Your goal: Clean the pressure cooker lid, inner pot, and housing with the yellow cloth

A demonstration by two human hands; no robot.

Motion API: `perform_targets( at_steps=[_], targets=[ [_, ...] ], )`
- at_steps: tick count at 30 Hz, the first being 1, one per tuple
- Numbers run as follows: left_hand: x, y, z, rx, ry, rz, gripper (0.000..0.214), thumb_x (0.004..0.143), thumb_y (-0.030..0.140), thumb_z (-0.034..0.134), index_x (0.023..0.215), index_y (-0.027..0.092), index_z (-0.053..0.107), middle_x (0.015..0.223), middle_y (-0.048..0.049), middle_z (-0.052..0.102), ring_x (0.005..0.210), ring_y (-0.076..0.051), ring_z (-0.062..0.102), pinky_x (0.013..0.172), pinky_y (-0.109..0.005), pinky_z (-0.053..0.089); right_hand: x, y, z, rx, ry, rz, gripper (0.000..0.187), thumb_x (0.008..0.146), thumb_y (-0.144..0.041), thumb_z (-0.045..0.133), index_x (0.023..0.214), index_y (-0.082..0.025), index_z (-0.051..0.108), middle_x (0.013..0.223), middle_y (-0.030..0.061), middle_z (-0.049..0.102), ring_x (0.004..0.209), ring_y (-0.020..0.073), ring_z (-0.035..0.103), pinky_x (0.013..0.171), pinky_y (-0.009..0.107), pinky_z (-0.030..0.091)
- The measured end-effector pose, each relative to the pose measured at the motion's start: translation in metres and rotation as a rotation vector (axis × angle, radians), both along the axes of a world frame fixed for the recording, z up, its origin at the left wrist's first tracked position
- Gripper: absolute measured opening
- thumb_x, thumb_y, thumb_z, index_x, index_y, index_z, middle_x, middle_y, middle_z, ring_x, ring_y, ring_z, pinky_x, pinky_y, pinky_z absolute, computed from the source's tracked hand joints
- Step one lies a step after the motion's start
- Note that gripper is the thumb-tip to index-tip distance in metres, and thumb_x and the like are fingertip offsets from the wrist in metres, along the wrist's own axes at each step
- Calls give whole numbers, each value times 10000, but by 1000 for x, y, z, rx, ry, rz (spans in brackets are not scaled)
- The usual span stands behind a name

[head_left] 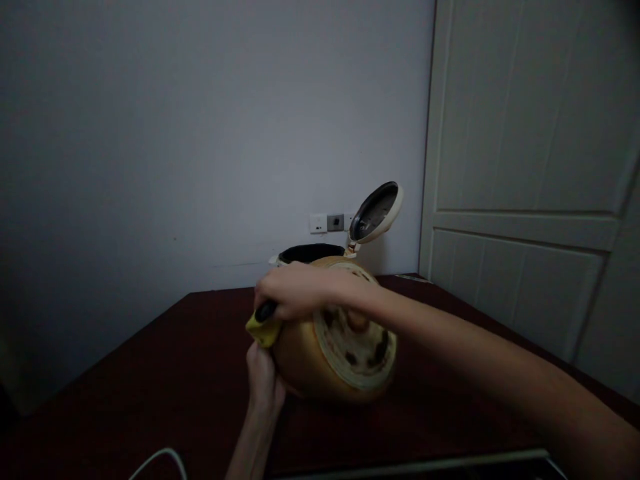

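A yellow rice cooker (320, 360) lies tipped on its side on the dark red table (150, 373), its round stained base facing me and its white lid (376, 212) swung open at the back. My right hand (295, 290) reaches over the top of the cooker, fingers closed round a yellow sponge with a dark part (263, 325), pressed against the cooker's left side. My left hand (264, 380) comes up from below and is pressed against the cooker's lower left side; its fingers are mostly hidden behind the body.
A plain wall stands behind the table with a white socket plate (327, 223). A white panelled door (530, 187) is at the right. A white cable (157, 460) loops at the near edge, beside a dark flat object (450, 467).
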State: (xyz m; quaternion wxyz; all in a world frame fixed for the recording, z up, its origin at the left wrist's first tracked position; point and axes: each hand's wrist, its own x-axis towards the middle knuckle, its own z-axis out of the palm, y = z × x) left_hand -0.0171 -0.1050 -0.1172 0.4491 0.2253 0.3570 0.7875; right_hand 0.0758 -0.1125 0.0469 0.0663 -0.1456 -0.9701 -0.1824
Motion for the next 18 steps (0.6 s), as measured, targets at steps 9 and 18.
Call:
perform_targets(
  at_steps=[9,18],
  targets=[
    [2,5,-4,18,23,-296,264,824,340,594,951,124,678,774,-77,722,750,-187,689,742,-305,535,43,91,21,-1155,197,-118,346,675,-409,709,901,-149,720,717,1,683,614,98,600,607,211,469],
    [-10,20,-25,-77,-76,-317,138,756,245,619,839,173,703,615,-65,688,854,-274,678,761,-407,549,105,116,-24,-1171,943,-48,346,673,-406,693,909,-153,683,799,44,689,671,137,622,636,264,512]
  ],
)
